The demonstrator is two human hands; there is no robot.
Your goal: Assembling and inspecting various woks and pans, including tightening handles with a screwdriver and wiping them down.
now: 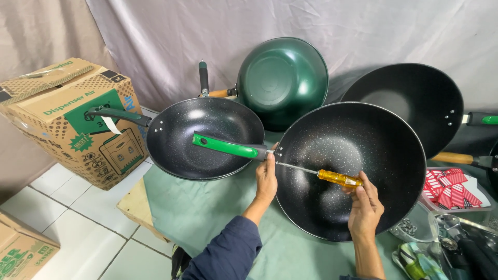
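Observation:
A large black speckled wok [358,171] is tilted toward me on the green-covered table [197,212]. My left hand [266,179] grips the base of its green handle [225,146] where it joins the rim. In my right hand [365,205] is a screwdriver with a clear yellow handle [338,179]. Its thin metal shaft runs across the inside of the wok, and the tip rests at the handle's fixing point on the rim.
A second black wok [205,137] lies at the left, a dark green wok [282,80] leans on the cloth backdrop, another black wok [410,103] stands at the right. Cardboard boxes [72,119] sit on the tiled floor. A clear bag of small hardware [410,228] and red-white packets [451,189] lie at right.

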